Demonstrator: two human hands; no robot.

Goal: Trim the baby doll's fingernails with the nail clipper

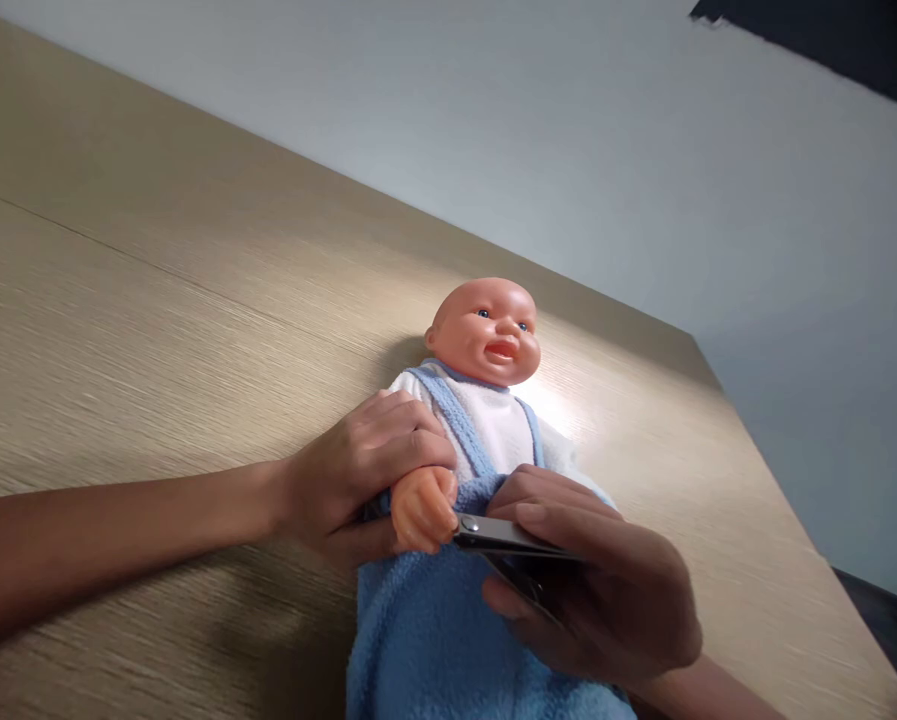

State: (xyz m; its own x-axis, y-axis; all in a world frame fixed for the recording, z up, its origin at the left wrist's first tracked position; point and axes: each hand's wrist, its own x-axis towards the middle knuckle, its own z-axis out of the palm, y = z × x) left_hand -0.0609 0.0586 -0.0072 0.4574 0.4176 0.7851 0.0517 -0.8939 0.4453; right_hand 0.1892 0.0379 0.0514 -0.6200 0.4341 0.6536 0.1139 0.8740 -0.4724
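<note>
A baby doll [485, 335] in a white top and fuzzy blue overalls lies face up on the wooden table. My left hand [369, 460] is wrapped round the doll's arm near the wrist, so the doll's hand [422, 510] sticks out past my thumb and fingers. My right hand [605, 580] grips a metal nail clipper [493, 530], whose jaw end touches or nearly touches the doll's fingers. The clipper's lever stands away from its body. The doll's other hand is hidden behind my right hand.
The wooden table [193, 380] has a thin seam across it. Its far edge runs diagonally, with a corner at the right. Beyond stands a pale wall or floor surface [455, 110], with dark shapes at the upper right and lower right.
</note>
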